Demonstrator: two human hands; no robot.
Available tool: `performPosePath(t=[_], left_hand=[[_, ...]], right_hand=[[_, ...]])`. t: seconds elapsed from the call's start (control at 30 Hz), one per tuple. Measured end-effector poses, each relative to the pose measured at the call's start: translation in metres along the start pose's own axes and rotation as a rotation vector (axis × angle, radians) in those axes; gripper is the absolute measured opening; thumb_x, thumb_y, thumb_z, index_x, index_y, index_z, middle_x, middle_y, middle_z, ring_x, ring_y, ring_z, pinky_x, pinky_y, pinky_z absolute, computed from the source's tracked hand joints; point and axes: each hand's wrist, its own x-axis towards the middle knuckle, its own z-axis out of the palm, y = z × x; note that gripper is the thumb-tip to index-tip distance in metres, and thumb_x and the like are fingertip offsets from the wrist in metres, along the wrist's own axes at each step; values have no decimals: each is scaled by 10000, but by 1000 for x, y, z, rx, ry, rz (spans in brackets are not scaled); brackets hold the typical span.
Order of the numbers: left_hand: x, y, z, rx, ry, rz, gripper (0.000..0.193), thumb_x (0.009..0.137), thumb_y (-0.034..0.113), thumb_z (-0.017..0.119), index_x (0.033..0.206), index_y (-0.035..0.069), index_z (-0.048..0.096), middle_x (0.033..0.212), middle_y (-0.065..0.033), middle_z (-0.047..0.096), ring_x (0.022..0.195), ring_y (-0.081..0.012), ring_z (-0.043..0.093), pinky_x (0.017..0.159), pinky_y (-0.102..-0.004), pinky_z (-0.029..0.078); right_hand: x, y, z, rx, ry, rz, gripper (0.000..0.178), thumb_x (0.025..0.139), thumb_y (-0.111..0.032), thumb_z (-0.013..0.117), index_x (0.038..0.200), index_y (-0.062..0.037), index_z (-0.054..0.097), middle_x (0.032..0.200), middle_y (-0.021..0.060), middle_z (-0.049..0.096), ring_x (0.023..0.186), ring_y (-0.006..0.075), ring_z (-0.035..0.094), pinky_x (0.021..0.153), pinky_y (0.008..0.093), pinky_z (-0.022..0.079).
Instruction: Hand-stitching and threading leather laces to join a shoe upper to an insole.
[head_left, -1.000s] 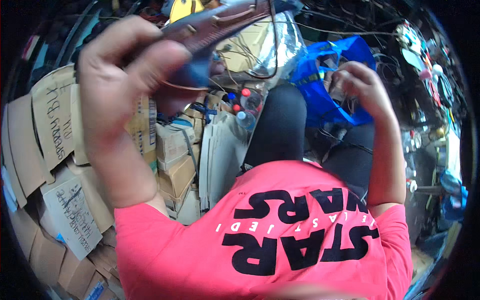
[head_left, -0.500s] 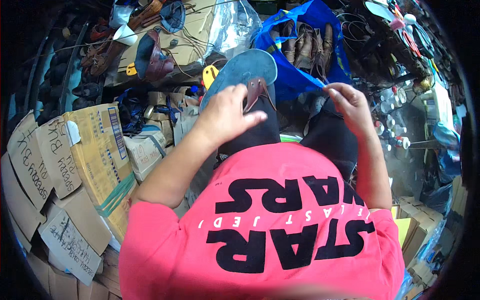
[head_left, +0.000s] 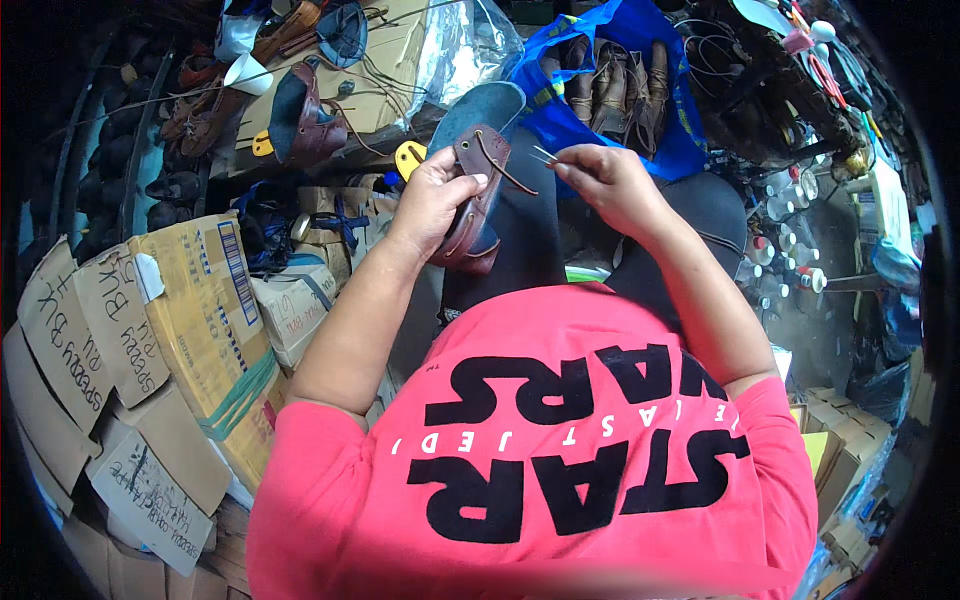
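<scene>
Dk brown shoe upper (head_left: 478, 208) w/ blue-grey panel (head_left: 482, 108), pink shirt (head_left: 535, 442) w/ blk lettering (head_left: 572, 518), blue bag (head_left: 570, 130).

free: gap between hands (head_left: 435, 205); obstacles: loose lace (head_left: 511, 178); blue bag (head_left: 683, 150) beyond

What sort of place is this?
Probably a small shoe workshop: the left hand holds a leather shoe piece, brown shoes sit in a blue bag, and another leather piece lies nearby.

Bright pink T-shirt (head_left: 545, 330) with loose, short sleeves (head_left: 305, 450), worn with black trousers (head_left: 528, 250). Two rows of large black block lettering (head_left: 653, 460), seen upside down, cross the shirt, with smaller white lettering (head_left: 569, 438) between them. The left hand (head_left: 432, 205), right hand (head_left: 612, 187) and forearms (head_left: 350, 320) are bare.
</scene>
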Motion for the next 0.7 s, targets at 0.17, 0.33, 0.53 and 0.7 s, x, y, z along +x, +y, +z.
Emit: performPosePath(t=[0.17,0.33,0.53,0.7], left_hand=[[-3,1,-3,-43,-12,-5,349,838,-53,552,1183,-2,565,1096,-58,631,961,-123,604,885,-267,467],[-4,4,0,-38,-29,-23,342,837,-40,566,1176,4,573,1073,-56,645,926,-113,611,861,-258,474],[-3,5,2,-21,-26,-17,336,836,-34,573,1170,9,580,1064,-53,649,916,-106,611,851,-255,475],[-2,4,2,-26,-27,-12,330,836,-30,574,1163,9,585,1062,-53,650,917,-107,611,849,-257,474]], right_hand=[[18,-11,12,-94,-7,-174,213,878,-187,612,987,-10,658,825,188,651,729,261,648,665,341,500],[26,-12,16,-207,-14,-220,202,874,-170,612,995,-13,652,842,190,657,750,286,665,677,346,506],[26,-12,14,-222,-32,-188,200,858,-156,609,1000,-23,656,851,193,657,786,316,663,691,357,509],[26,-13,13,-252,-53,-195,197,838,-123,604,999,-26,661,853,192,658,789,324,661,691,361,510]])
